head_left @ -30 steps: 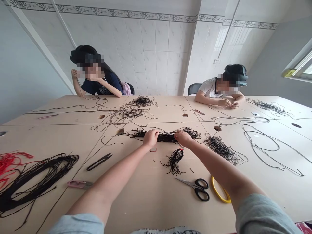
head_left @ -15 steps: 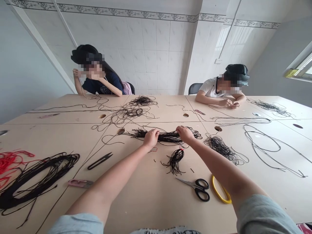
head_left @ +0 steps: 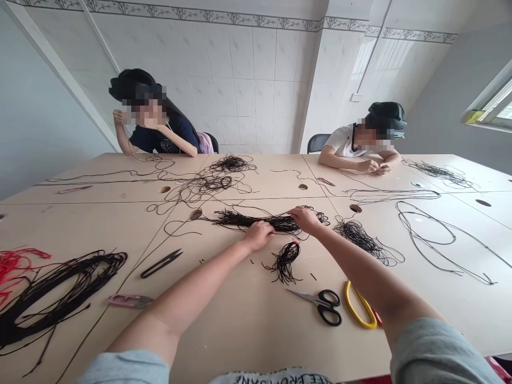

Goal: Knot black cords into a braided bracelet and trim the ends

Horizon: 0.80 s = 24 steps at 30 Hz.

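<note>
A long bundle of black cords (head_left: pixel 248 220) lies across the pale wooden table (head_left: pixel 236 330). My right hand (head_left: pixel 305 220) rests on the bundle's right end, its fingers gripping the cords. My left hand (head_left: pixel 258 236) sits at the bundle's lower edge, with its fingertips touching the strands. Just below lies a small black cord bunch (head_left: pixel 284 261) with a red tie at its top. Black steel scissors (head_left: pixel 320 306) and a yellow loop (head_left: pixel 360 306) lie nearer me, under my right forearm.
Black thread snips (head_left: pixel 161 263), a pink item (head_left: pixel 130 301), a large black cord coil (head_left: pixel 60 288) and red cords (head_left: pixel 16 261) lie at left. Further tangles (head_left: pixel 358 239) spread around. Two seated people (head_left: pixel 160 128) (head_left: pixel 360 141) sit across the table, which has round holes (head_left: pixel 355 208).
My left hand has slid to the right and down along the bundle, closer to my right hand. My right hand has barely moved, and the view has tilted slightly.
</note>
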Motion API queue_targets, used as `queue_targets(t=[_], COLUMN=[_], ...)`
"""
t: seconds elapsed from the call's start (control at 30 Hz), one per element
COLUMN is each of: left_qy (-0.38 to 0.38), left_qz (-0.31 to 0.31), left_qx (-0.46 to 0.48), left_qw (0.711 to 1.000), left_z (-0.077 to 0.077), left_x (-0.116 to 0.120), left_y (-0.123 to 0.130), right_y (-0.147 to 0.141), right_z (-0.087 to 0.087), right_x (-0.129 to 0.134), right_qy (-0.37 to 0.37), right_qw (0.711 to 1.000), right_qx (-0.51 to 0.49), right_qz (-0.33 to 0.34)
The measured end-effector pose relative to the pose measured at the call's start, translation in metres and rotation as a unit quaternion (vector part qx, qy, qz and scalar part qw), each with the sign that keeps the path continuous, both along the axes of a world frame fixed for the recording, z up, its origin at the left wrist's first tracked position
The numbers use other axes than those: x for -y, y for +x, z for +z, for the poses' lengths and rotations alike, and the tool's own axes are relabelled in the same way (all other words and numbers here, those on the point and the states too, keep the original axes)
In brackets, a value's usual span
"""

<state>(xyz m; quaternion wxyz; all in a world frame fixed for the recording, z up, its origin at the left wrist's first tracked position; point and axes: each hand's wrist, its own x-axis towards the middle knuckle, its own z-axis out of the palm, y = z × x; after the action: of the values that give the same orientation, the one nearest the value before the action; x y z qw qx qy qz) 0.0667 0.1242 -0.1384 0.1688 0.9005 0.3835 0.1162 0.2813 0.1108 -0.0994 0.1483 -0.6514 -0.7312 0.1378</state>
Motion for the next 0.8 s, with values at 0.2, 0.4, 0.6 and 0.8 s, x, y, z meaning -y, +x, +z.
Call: queue_targets(t=[0.2, 0.4, 0.6, 0.8], left_qy=[-0.037, -0.064, -0.084, -0.121], left_qz=[0.044, 0.068, 0.086, 0.116], left_qx=[0.012, 0.018, 0.034, 0.074], left_qw=[0.998, 0.995, 0.992, 0.983], left_z=[0.006, 0.003, 0.002, 0.002], left_x=[-0.006, -0.004, -0.008, -0.011], left_y=[-0.002, 0.000, 0.001, 0.001], right_y=[0.014, 0.023, 0.038, 0.041], right_z=[0.012, 0.046, 0.098, 0.135], right_x=[-0.009, -0.028, -0.050, -0.057], right_qy=[0.075, 0.195, 0.275, 0.326], right_qw=[0.993, 0.960, 0.923, 0.900], right_qx=[-0.080, -0.179, -0.243, -0.269], right_qz=[-0.048, -0.093, -0.115, -0.105])
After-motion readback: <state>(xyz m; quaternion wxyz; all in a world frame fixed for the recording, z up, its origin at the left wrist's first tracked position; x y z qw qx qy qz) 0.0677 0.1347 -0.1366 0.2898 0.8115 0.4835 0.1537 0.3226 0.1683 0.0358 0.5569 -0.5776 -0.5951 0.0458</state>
